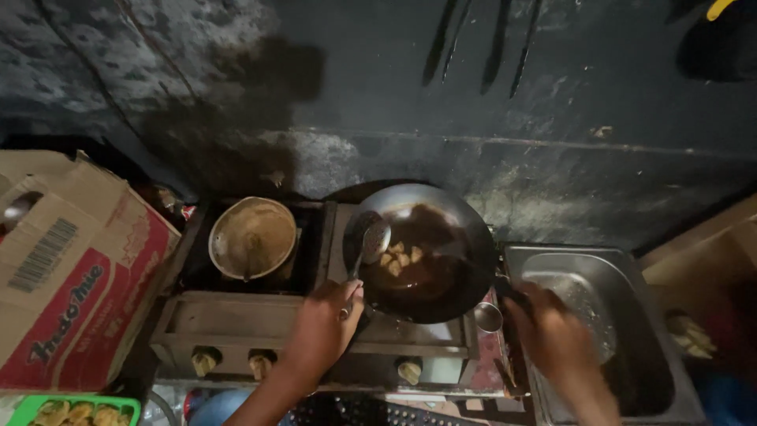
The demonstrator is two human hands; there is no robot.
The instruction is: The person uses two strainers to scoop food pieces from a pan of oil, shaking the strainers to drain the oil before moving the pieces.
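Hands at one wok, two burners, three knobs

Closest to us we count two hands. The left hand [322, 327] is closed around the handle of one metal ladle [374, 241], whose bowl sits inside the wok, just beside the food. The right hand [552, 335] is blurred; it reaches to the dark handle at the wok's right side, and we cannot tell whether its fingers are closed on it. At the bottom left corner we see one green tray [24, 406] with several pale pieces of food in it.

Next comes one metal stove [236, 319] with two burners and three knobs along its front. One small steel cup [488, 316] rests on the stove top just beside the wok's rim. To the right of the stove stands one steel basin [631, 355], with something pale and shiny inside it.

On the right burner sits one dark wok [465, 229], holding dark liquid and a small cluster of about five pale chunks [400, 259] near its middle. On the left burner sits one round pan [252, 237], its inside coated tan. To the left of the stove we see one cardboard box [71, 284], printed in red.

Farthest off is the dark, stained wall [441, 95], where we count about four long dark utensils [481, 43] hanging
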